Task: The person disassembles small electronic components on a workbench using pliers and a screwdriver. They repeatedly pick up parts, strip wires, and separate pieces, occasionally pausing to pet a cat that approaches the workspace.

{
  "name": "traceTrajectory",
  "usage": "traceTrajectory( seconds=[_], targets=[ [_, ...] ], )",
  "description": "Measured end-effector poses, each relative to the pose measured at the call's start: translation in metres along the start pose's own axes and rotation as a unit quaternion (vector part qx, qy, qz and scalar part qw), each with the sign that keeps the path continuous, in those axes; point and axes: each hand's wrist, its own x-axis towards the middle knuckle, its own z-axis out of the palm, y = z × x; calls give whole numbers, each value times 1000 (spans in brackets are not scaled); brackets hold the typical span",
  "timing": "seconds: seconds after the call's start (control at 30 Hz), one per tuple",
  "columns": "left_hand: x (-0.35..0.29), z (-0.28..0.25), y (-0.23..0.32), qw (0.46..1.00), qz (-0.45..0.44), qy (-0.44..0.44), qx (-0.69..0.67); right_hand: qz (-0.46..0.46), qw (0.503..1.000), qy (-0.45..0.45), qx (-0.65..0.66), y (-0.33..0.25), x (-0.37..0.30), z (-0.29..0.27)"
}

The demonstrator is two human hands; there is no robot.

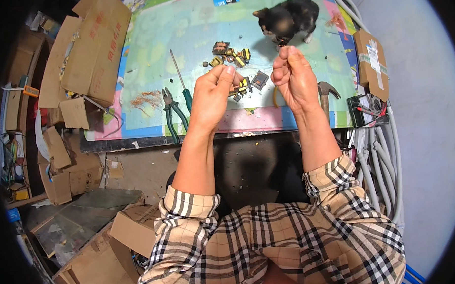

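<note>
Both my hands are raised over the table, apart from each other. My left hand (212, 94) is closed in a pinch, thumb against the bent forefinger; what it holds, if anything, I cannot make out. Thumb and fingertips of my right hand (296, 78) are also pressed together, pointing up, and anything between them is too small to name. Beyond and between the hands lies a pile of small transformers and coils (221, 47) with yellow and black parts. A dark square piece (260, 80) lies between my hands.
A black kitten (295, 17) stands just beyond my right hand. Pliers (173, 114) and a screwdriver (180, 75) lie left, near copper wire scraps (147, 101). A hammer (327, 92) and a multimeter (365, 109) lie right. Cardboard boxes (94, 56) stand at the left edge.
</note>
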Motion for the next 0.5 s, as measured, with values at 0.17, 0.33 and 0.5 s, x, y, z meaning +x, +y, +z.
traceTrajectory(
  seconds=[0.17,0.33,0.5],
  targets=[
    [-3,10,2,994,-89,-41,-40,-51,997,44,28,5,2,-3],
    [-13,18,-6,977,-146,-153,0,-112,988,108,26,-4,9,-5],
    [-12,28,4,964,-181,-165,-105,-148,982,99,-56,1,1,10]
  ],
)
